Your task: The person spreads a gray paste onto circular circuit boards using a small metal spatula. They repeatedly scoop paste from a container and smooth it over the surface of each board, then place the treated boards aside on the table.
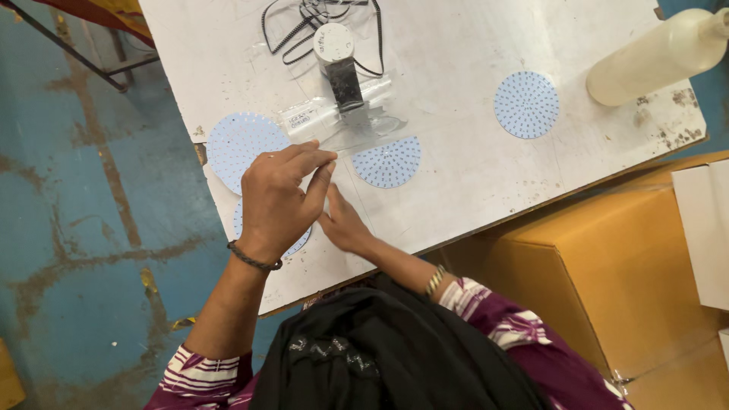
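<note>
I record both hands at the near edge of the white table [471, 175]. The left hand [279, 203] is curled, its fingertips pinching the lower edge of a clear plastic sleeve [342, 125] that lies flat on the tabletop. The right hand [343, 224] sits just beneath it, fingers pointing up toward that same edge; the left hand covers its fingertips, so I cannot tell whether it grips the sleeve or only touches it. Inside the sleeve I see a small black and white device [339, 68], with a coiled black cable [304, 19] behind it. Four pale blue perforated discs lie on the table: one [241, 144] just left of the sleeve, one [389, 163] partly under it, one [296, 243] beneath the left hand, one [526, 105] well apart to the right. A cream squeeze bottle [657, 57] lies at the far right corner, above a cardboard box [607, 281].
</note>
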